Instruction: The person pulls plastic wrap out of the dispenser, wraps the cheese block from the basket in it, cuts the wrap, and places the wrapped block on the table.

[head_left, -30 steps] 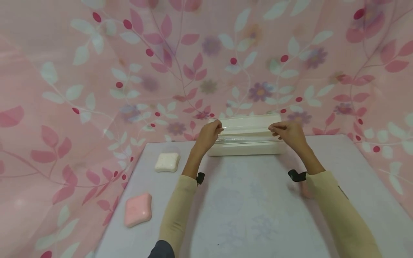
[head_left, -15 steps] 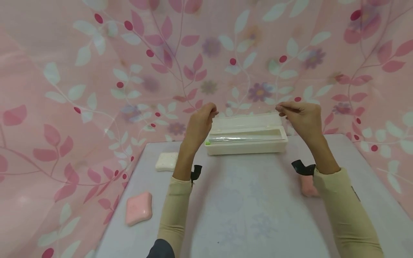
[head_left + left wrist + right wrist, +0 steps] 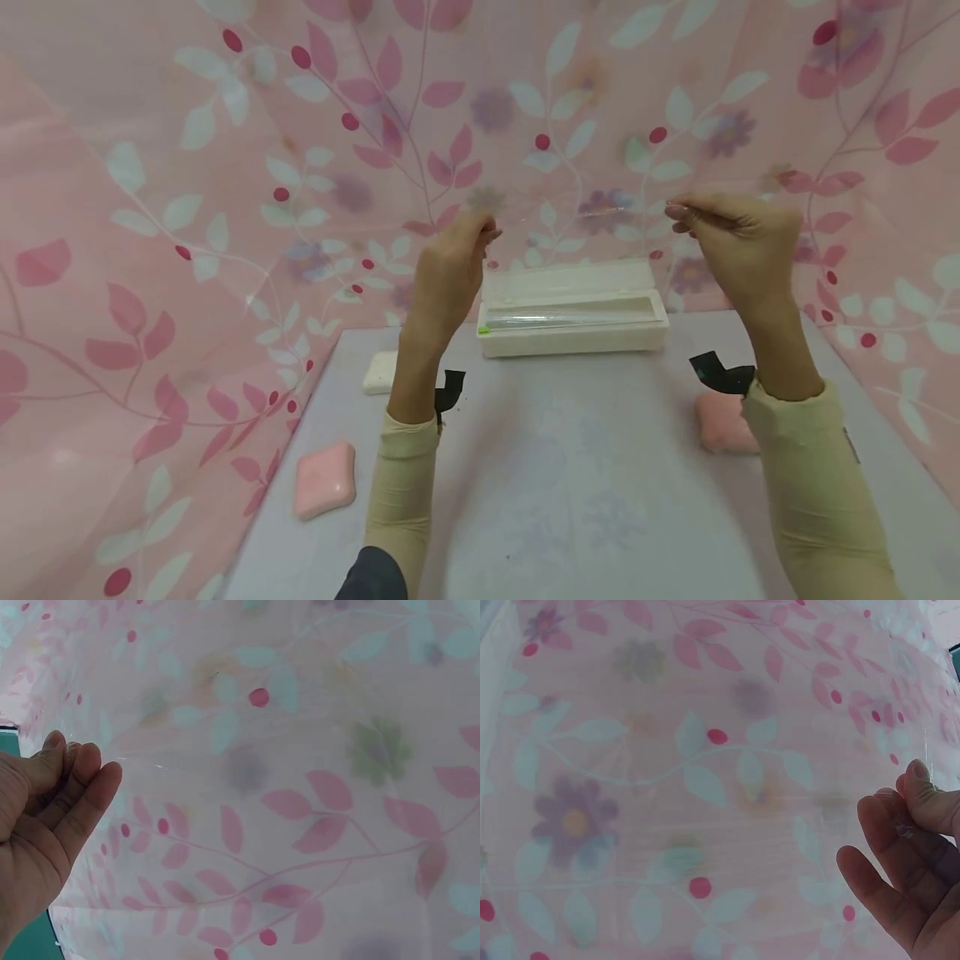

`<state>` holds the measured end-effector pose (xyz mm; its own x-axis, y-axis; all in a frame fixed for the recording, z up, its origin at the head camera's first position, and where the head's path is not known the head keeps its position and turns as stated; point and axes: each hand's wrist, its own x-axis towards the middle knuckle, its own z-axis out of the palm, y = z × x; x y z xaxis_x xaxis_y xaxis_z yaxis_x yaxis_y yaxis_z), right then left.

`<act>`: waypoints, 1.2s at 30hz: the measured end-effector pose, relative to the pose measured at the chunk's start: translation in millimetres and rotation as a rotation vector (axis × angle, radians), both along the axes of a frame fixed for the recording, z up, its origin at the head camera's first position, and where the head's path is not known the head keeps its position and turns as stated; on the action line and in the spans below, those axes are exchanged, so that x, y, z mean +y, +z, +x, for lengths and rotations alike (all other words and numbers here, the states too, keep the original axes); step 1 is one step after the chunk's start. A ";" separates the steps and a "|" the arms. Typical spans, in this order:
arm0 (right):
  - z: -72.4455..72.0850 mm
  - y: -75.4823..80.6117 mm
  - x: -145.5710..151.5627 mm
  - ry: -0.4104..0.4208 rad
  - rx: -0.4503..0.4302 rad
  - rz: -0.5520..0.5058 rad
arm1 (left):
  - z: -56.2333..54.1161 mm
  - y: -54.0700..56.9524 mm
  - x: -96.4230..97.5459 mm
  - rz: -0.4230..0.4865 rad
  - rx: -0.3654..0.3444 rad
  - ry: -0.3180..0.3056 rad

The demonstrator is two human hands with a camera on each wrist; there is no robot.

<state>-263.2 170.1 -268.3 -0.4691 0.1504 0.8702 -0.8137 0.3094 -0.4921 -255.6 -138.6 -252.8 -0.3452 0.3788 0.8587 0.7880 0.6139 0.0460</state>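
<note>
A clear sheet of cling film [image 3: 600,213] stretches between my two raised hands; in the head view little more than its shiny top edge shows. My left hand [image 3: 448,271] pinches one corner between thumb and fingers. At the other corner my right hand [image 3: 750,246] pinches the film, and crinkled film shows at its fingertips in the right wrist view. Below and beyond the hands stands a long white cling film box [image 3: 577,342], its lid [image 3: 570,277] tilted up at the back. A shiny roll [image 3: 562,317] lies inside, and a small green piece [image 3: 483,330] sits at its left end.
A white bar of soap [image 3: 378,372] is partly hidden behind my left forearm. One pink soap bar [image 3: 325,481] lies at the table's left, another pink block [image 3: 723,423] beside my right wrist. A flowered curtain [image 3: 420,125] hangs behind the white table [image 3: 555,500].
Both hands have risen from the box and spread apart, drawing the cling film upward. The box stays in place, and its inside now shows more fully.
</note>
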 end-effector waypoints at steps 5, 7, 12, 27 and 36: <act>18.8 22.1 -5.9 0.027 0.081 -0.086 | 11.2 13.2 3.0 0.020 0.093 -0.029; 25.7 28.9 -8.6 0.077 0.100 -0.153 | 15.9 17.1 4.2 0.035 0.139 -0.039; 33.1 35.2 -10.9 0.223 0.117 -0.236 | 25.5 22.7 2.8 0.040 0.167 -0.046; 96.7 -7.8 20.3 0.181 0.144 0.378 | 80.3 -16.0 -36.3 -0.152 -0.349 -0.334; 151.4 -72.1 42.4 0.455 -0.276 0.690 | 114.9 -90.8 -47.6 -0.430 -0.974 -0.655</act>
